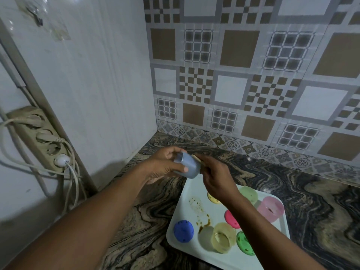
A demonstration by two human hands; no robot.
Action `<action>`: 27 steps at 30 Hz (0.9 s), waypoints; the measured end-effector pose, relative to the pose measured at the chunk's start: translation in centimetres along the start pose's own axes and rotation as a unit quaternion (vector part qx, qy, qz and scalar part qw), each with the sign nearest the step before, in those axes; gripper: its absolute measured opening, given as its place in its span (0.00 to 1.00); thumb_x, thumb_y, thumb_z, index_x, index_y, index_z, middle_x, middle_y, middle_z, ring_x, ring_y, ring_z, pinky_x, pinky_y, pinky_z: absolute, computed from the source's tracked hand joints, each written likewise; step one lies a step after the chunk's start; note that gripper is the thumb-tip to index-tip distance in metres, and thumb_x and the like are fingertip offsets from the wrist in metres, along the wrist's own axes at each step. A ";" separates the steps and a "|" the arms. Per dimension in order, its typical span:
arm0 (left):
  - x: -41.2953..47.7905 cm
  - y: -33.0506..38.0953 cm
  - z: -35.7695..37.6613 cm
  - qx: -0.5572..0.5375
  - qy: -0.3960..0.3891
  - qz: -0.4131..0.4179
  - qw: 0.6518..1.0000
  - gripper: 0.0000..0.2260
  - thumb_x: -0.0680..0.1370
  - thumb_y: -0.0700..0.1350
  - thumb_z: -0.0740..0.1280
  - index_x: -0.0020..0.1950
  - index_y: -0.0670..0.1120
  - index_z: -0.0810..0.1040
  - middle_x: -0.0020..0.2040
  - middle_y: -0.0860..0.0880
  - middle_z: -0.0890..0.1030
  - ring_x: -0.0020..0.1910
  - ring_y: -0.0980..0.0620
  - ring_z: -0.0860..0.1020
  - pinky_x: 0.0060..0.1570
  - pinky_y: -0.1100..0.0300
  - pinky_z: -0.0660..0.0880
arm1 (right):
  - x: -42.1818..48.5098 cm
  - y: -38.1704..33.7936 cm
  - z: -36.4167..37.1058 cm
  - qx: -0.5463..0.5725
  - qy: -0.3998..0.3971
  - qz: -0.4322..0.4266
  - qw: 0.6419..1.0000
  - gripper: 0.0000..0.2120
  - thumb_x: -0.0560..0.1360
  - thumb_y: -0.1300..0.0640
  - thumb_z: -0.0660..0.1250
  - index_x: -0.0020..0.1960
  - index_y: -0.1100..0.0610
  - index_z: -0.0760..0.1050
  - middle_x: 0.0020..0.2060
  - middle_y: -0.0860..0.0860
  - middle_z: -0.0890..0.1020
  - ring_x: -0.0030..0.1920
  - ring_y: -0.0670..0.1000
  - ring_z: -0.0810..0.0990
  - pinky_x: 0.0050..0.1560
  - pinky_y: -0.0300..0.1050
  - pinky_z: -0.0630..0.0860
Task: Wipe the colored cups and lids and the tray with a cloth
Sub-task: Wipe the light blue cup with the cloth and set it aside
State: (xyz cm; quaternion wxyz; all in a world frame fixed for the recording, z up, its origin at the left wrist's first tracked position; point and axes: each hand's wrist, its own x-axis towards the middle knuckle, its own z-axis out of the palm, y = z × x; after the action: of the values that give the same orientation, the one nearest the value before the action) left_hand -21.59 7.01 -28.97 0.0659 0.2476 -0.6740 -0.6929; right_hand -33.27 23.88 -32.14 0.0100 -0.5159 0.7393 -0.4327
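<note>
My left hand (165, 164) grips a pale blue cup (188, 166), tipped on its side, above the far left corner of the white tray (183, 209). My right hand (214, 176) is at the cup's mouth and holds a small beige cloth (195, 157), most of it hidden by the fingers. On the tray lie a blue lid (183, 230), a yellow lid (213, 199), a red lid (231, 220) and a green lid (244, 243). A yellow cup (224, 238), a pink cup (270, 208) and a green cup (248, 193) also rest there. Brown stains (202, 217) mark the tray.
The tray lies on a dark marbled counter (321, 211) in a corner with a patterned tile wall (253, 75) behind. A white panel (97, 94) stands at the left, with a power strip (39, 137) and cables (72, 182) beside it.
</note>
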 end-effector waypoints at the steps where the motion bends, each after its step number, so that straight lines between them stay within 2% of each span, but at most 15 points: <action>1: -0.1 -0.1 -0.2 -0.001 0.002 -0.001 1.000 0.23 0.70 0.32 0.76 0.62 0.47 0.79 0.60 0.44 0.80 0.59 0.43 0.80 0.56 0.45 0.80 | 0.3 0.4 -0.4 0.038 -0.008 0.064 0.997 0.20 0.77 0.69 0.60 0.65 0.55 0.80 0.49 0.57 0.85 0.43 0.51 0.80 0.42 0.47 0.76; 3: -0.1 -0.3 -0.4 -0.014 0.006 -0.002 1.000 0.23 0.70 0.34 0.77 0.62 0.49 0.79 0.59 0.46 0.79 0.60 0.43 0.80 0.59 0.44 0.79 | 0.4 1.2 -0.7 0.097 0.032 0.146 0.984 0.18 0.79 0.67 0.59 0.63 0.53 0.80 0.39 0.57 0.84 0.32 0.51 0.75 0.33 0.51 0.73; 4: 0.0 -0.3 -0.5 -0.015 0.011 -0.001 1.000 0.23 0.70 0.34 0.77 0.62 0.49 0.79 0.60 0.46 0.79 0.60 0.43 0.79 0.60 0.43 0.78 | 0.5 1.0 -0.6 0.091 0.064 0.136 0.984 0.18 0.79 0.66 0.59 0.65 0.53 0.78 0.40 0.55 0.83 0.32 0.50 0.75 0.33 0.46 0.72; 6: 0.4 -0.3 -0.2 -0.015 0.026 -0.001 1.000 0.23 0.71 0.36 0.77 0.63 0.48 0.78 0.61 0.44 0.79 0.60 0.42 0.79 0.60 0.42 0.78 | 0.6 0.1 -0.1 0.047 0.076 0.050 0.995 0.20 0.78 0.66 0.59 0.67 0.55 0.76 0.52 0.52 0.84 0.43 0.46 0.79 0.42 0.34 0.73; 8: 0.9 -0.3 0.2 -0.009 0.047 -0.006 0.999 0.22 0.72 0.40 0.77 0.64 0.46 0.77 0.62 0.42 0.78 0.59 0.41 0.80 0.54 0.44 0.81 | 0.4 -0.2 0.5 0.007 0.034 -0.019 0.999 0.22 0.76 0.67 0.59 0.68 0.58 0.76 0.59 0.51 0.82 0.56 0.45 0.78 0.54 0.36 0.73; 9: 1.1 -0.5 0.3 -0.001 0.051 -0.011 0.999 0.21 0.73 0.43 0.77 0.64 0.45 0.77 0.62 0.41 0.77 0.58 0.41 0.80 0.49 0.47 0.83 | 0.3 0.0 0.7 0.007 0.014 -0.001 1.000 0.20 0.76 0.67 0.60 0.65 0.57 0.78 0.56 0.51 0.83 0.53 0.45 0.79 0.52 0.37 0.75; 11: 1.1 -1.0 0.4 0.007 0.054 -0.017 0.998 0.16 0.76 0.49 0.72 0.62 0.47 0.76 0.58 0.37 0.77 0.49 0.41 0.83 0.37 0.53 0.81 | 0.2 0.9 0.5 0.093 -0.013 0.131 0.987 0.15 0.77 0.67 0.59 0.54 0.55 0.82 0.37 0.54 0.85 0.35 0.51 0.79 0.35 0.41 0.73; 12: 1.0 -1.2 0.4 0.009 0.060 -0.015 0.998 0.14 0.77 0.52 0.69 0.60 0.48 0.76 0.55 0.35 0.77 0.41 0.42 0.83 0.31 0.55 0.79 | 0.2 1.4 0.3 0.175 -0.004 0.216 0.961 0.14 0.79 0.66 0.58 0.51 0.57 0.81 0.30 0.59 0.81 0.28 0.54 0.76 0.29 0.44 0.70; 14: 1.1 -1.4 0.3 0.042 0.080 -0.003 0.996 0.15 0.75 0.59 0.65 0.56 0.52 0.75 0.50 0.36 0.79 0.29 0.45 0.79 0.25 0.60 0.73 | 0.7 2.1 0.0 0.304 0.035 0.359 0.882 0.10 0.81 0.65 0.55 0.55 0.62 0.75 0.24 0.59 0.76 0.23 0.54 0.71 0.26 0.47 0.68; 16: 1.4 -1.5 0.7 0.098 0.086 -0.006 0.991 0.21 0.74 0.68 0.62 0.56 0.55 0.75 0.46 0.40 0.78 0.24 0.49 0.75 0.24 0.63 0.69 | 1.2 1.8 0.0 0.369 0.049 0.410 0.833 0.08 0.82 0.63 0.57 0.56 0.63 0.73 0.26 0.58 0.79 0.26 0.56 0.75 0.31 0.50 0.72; 18: 2.0 -1.7 1.6 0.162 0.092 -0.024 0.982 0.29 0.75 0.74 0.55 0.62 0.53 0.73 0.46 0.43 0.77 0.27 0.49 0.75 0.26 0.62 0.70 | 1.3 0.6 0.6 0.365 0.059 0.380 0.848 0.07 0.81 0.61 0.60 0.54 0.60 0.77 0.33 0.60 0.82 0.34 0.59 0.78 0.37 0.55 0.74; 21: 2.9 -2.1 2.6 0.236 0.152 -0.056 0.958 0.38 0.75 0.75 0.47 0.72 0.50 0.70 0.61 0.43 0.77 0.48 0.43 0.81 0.46 0.50 0.80 | 0.1 -0.7 1.7 0.266 0.051 0.249 0.930 0.13 0.77 0.61 0.61 0.51 0.47 0.81 0.39 0.51 0.85 0.35 0.57 0.81 0.34 0.54 0.78; 22: 3.1 -2.3 2.8 0.246 0.168 -0.064 0.953 0.38 0.76 0.74 0.46 0.73 0.49 0.68 0.63 0.43 0.76 0.50 0.42 0.81 0.49 0.48 0.80 | -0.3 -0.6 1.9 0.220 0.049 0.212 0.951 0.15 0.77 0.61 0.62 0.54 0.46 0.82 0.40 0.49 0.86 0.36 0.55 0.82 0.34 0.53 0.79; 25: 3.4 -2.6 2.8 0.218 0.172 -0.103 0.955 0.36 0.78 0.71 0.44 0.74 0.46 0.64 0.53 0.41 0.78 0.29 0.49 0.79 0.28 0.60 0.74 | -0.9 1.1 1.7 0.124 0.089 0.147 0.977 0.17 0.77 0.64 0.63 0.60 0.49 0.82 0.43 0.46 0.86 0.36 0.44 0.81 0.35 0.45 0.76; 27: 3.8 -2.8 3.0 0.148 0.155 -0.126 0.968 0.33 0.80 0.68 0.44 0.73 0.45 0.62 0.48 0.41 0.77 0.23 0.51 0.75 0.23 0.62 0.69 | -1.1 1.2 1.9 0.077 0.112 0.095 0.986 0.21 0.76 0.68 0.62 0.63 0.52 0.80 0.51 0.46 0.85 0.44 0.37 0.81 0.44 0.35 0.76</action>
State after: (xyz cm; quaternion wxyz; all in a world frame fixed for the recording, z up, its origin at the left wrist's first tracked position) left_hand -25.54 8.36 -32.75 0.0443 0.4421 -0.7141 -0.5409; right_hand -32.73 23.62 -34.59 0.0081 -0.3899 0.7456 -0.5404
